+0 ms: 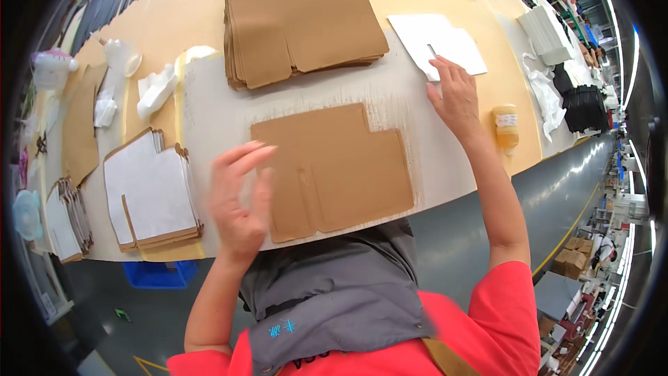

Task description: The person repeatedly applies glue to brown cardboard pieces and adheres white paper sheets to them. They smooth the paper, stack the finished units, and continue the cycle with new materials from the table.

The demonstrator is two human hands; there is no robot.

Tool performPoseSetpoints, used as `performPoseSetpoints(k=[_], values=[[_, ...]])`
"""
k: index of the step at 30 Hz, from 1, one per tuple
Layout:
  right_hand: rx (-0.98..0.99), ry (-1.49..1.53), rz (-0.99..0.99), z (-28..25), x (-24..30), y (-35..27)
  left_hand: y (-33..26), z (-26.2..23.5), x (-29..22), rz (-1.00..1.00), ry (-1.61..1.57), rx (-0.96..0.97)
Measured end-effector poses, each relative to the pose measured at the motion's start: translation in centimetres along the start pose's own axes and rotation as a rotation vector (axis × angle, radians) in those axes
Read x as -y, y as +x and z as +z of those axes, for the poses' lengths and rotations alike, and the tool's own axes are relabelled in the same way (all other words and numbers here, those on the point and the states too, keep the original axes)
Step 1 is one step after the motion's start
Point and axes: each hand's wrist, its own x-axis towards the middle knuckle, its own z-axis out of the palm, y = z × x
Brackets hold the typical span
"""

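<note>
A brown panel with a notched corner and a slit lies flat on the grey board in front of me. Over its left edge hovers my left hand, slightly blurred, its thumb and fingers apart with nothing between them. Farther right, my right hand reaches to the near edge of a white panel of similar notched shape. Its fingers are stretched out over that edge; whether they press on it I cannot tell. A thick stack of brown panels sits beyond the single one.
Left of my left hand is a stack of white-faced panels, with a smaller stack beside it. A bottle of amber liquid lies by my right forearm. Crumpled white wrappings and a clear plastic bottle lie at the left.
</note>
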Motion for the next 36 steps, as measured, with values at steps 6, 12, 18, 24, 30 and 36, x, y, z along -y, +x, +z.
performPoseSetpoints(k=[6, 12, 18, 24, 30, 36], values=[[-0.188, 1.038, 0.772, 2.1, -3.1, 1.3, 8.9, 10.9, -3.9, -0.622, -0.871, 0.452], [-0.138, 0.734, 0.724, -3.1, 1.2, -0.6, 15.2, 22.4, -4.8, -0.991, -1.013, 0.41], [-0.201, 0.548, 0.196, -5.4, 5.3, -4.9, 14.8, 26.2, -5.5, -0.972, -0.91, 0.318], [-0.408, 0.916, 0.681, -7.4, 2.1, -8.3, 14.9, 22.6, -7.8, -0.671, -0.883, 0.503], [-0.302, 1.42, 0.977, -7.9, 1.5, -6.7, 15.8, 13.7, -11.9, -0.544, -0.986, 0.799], [0.106, 2.132, 0.952, -7.1, 7.0, -7.4, 12.4, 4.7, -11.5, -0.565, -1.077, 0.765]])
